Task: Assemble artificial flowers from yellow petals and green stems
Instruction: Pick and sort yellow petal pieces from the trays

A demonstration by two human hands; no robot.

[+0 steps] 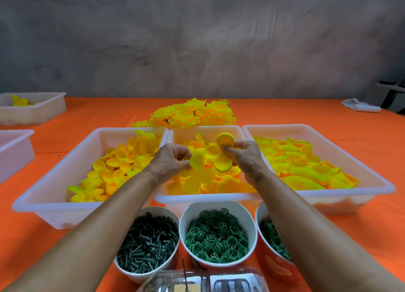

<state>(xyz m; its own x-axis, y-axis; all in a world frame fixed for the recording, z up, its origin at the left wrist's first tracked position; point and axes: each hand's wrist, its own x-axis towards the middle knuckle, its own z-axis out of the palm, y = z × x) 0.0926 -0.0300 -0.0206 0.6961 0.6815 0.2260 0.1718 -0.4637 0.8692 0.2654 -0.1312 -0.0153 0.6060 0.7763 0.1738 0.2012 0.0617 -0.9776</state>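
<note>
Both hands hover over the middle white tray, which holds loose yellow petals. My right hand pinches a yellow petal piece near its centre. My left hand pinches one lobe of the same piece at its left edge. Whether a stem is in the piece is hidden by the fingers. A bowl of dark green stems stands in front, left of a bowl of green rings. Finished yellow flowers lie heaped behind the trays.
White trays of yellow petals flank the middle one at left and right. A third bowl of green parts sits front right. A clear plastic box lies at the near edge. Two more white trays stand far left on the orange table.
</note>
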